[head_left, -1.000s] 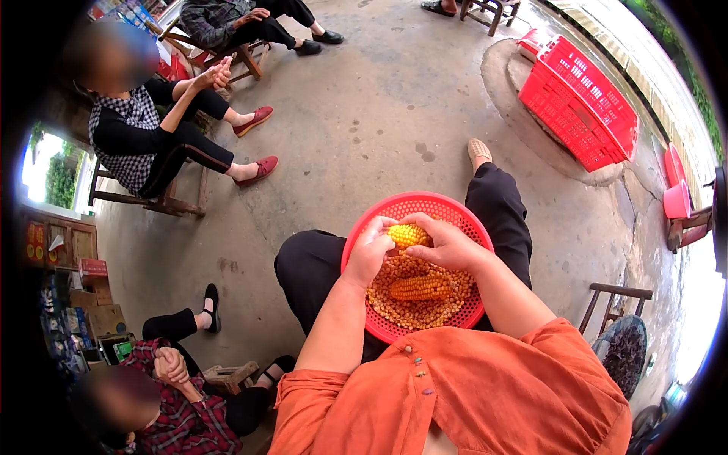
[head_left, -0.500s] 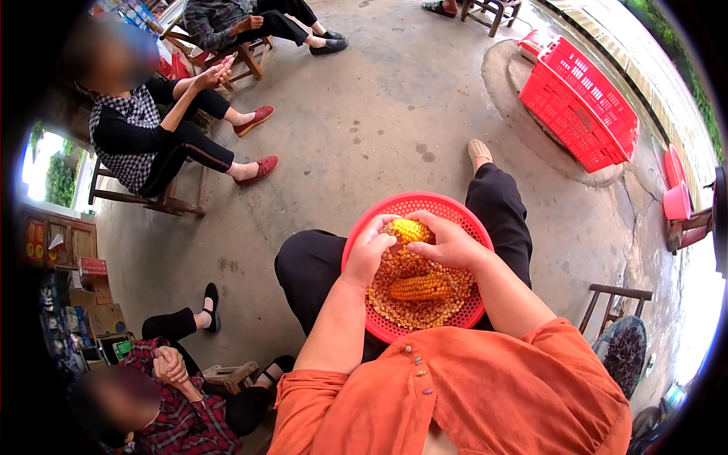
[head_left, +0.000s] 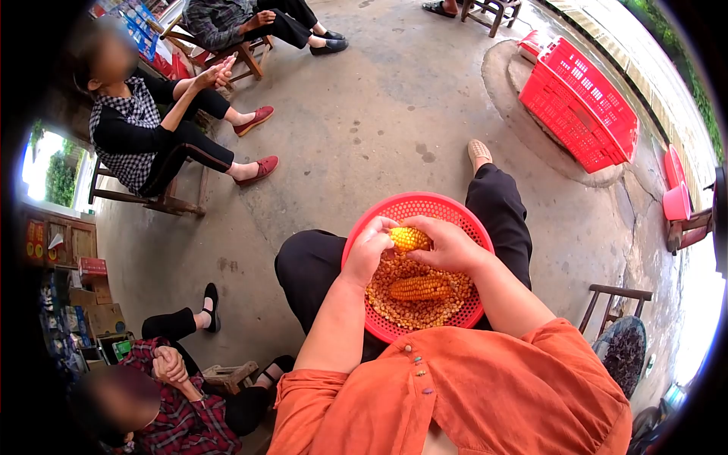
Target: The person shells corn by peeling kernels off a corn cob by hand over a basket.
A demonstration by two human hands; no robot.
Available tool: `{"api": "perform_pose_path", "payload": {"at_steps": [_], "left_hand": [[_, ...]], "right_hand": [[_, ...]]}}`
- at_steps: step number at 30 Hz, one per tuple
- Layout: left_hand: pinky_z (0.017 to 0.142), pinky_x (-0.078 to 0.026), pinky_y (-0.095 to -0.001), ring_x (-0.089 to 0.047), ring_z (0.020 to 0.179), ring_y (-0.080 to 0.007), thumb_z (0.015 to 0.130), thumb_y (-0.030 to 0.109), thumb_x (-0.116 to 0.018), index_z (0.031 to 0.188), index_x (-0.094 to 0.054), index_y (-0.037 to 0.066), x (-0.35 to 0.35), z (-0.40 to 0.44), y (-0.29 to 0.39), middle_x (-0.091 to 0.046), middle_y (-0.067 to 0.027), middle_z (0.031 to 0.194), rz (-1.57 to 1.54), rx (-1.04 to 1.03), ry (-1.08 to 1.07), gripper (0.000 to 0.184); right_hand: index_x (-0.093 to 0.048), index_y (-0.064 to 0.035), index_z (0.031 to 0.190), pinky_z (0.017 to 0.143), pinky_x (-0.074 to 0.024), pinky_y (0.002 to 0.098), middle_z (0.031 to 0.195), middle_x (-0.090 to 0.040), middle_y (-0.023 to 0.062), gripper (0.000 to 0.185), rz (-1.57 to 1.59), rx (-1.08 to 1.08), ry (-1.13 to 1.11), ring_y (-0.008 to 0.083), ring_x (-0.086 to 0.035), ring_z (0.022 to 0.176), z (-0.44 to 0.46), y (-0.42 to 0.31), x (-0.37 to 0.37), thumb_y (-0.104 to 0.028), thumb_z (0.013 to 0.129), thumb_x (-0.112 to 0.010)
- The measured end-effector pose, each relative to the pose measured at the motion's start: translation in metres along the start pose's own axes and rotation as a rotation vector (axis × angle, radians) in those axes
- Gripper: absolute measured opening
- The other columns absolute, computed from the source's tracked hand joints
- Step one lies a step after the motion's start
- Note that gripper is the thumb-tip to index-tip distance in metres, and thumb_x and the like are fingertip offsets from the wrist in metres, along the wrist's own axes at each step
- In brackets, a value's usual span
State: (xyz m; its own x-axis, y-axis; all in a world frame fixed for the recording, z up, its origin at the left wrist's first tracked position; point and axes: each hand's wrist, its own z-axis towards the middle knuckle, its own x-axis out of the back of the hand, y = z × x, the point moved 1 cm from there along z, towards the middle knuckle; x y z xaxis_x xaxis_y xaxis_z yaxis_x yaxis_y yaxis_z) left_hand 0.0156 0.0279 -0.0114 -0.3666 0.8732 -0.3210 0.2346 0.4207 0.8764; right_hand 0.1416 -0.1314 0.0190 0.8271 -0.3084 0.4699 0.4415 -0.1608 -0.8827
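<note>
Viewing remotely, I note the left hand (head_left: 369, 249) and right hand (head_left: 449, 246) both gripping a yellow corn ear (head_left: 409, 240) over the far part of the red basket (head_left: 479, 227). Second ear (head_left: 422, 288) lies nearer, on loose kernels (head_left: 417, 315). Risks, my judgement: hard thumb pressure could flick kernels past the far rim; a shifting left leg (head_left: 307, 262) could tip the basket.

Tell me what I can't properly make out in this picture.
All in the head view:
Both ends of the yellow corn cob: largely covered by the left hand and right hand.
Near rim of the red basket: partly hidden by the orange shirt.
Basket floor: buried under loose kernels.
Top seated person: head cut off by the upper edge.
Dark heap, lower right: too small to identify.
</note>
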Motion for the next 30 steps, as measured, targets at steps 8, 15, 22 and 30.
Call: {"api": "perform_pose_path", "payload": {"at_steps": [8, 15, 22, 30], "left_hand": [[0.070, -0.045, -0.0222, -0.054, 0.084, -0.0092, 0.078, 0.004, -0.045, 0.109, -0.052, 0.006, 0.006, 0.002, -0.008, -0.057, -0.0029, 0.096, 0.036, 0.031, -0.031, 0.032], [0.072, -0.044, -0.0205, -0.053, 0.086, -0.0073, 0.081, -0.003, -0.045, 0.113, -0.050, 0.007, 0.000, 0.001, -0.008, -0.056, -0.0010, 0.100, 0.046, -0.013, -0.042, 0.035], [0.072, -0.044, -0.0205, -0.053, 0.087, -0.0077, 0.079, -0.006, -0.044, 0.114, -0.049, 0.007, -0.001, 0.001, -0.009, -0.055, -0.0016, 0.101, 0.062, -0.033, -0.046, 0.038], [0.081, -0.048, -0.0259, -0.057, 0.099, -0.0128, 0.074, -0.010, -0.042, 0.118, -0.052, 0.004, -0.001, -0.001, -0.005, -0.058, -0.0058, 0.110, -0.002, -0.010, -0.039, 0.047]], "right_hand": [[-0.050, -0.0068, 0.129, 0.089, -0.0501, 0.0393, 0.117, -0.060, 0.0176, 0.053, -0.044, -0.039, -0.063, 0.0333, -0.061, 0.107, -0.003, -0.008, 0.002, -0.015, 0.081, -0.072], [-0.049, -0.0063, 0.129, 0.095, -0.0473, 0.0395, 0.118, -0.060, 0.0186, 0.054, -0.030, -0.050, -0.076, 0.0339, -0.058, 0.113, -0.003, -0.009, 0.005, -0.013, 0.080, -0.070], [-0.050, -0.0070, 0.129, 0.095, -0.0471, 0.0396, 0.120, -0.060, 0.0189, 0.053, -0.021, -0.033, -0.075, 0.0346, -0.058, 0.114, -0.003, -0.007, 0.005, -0.013, 0.081, -0.071], [-0.050, -0.0068, 0.130, 0.091, -0.0489, 0.0347, 0.116, -0.062, 0.0150, 0.049, 0.213, -0.125, -0.066, 0.0251, -0.062, 0.107, -0.003, -0.001, 0.007, -0.015, 0.087, -0.072]]}}
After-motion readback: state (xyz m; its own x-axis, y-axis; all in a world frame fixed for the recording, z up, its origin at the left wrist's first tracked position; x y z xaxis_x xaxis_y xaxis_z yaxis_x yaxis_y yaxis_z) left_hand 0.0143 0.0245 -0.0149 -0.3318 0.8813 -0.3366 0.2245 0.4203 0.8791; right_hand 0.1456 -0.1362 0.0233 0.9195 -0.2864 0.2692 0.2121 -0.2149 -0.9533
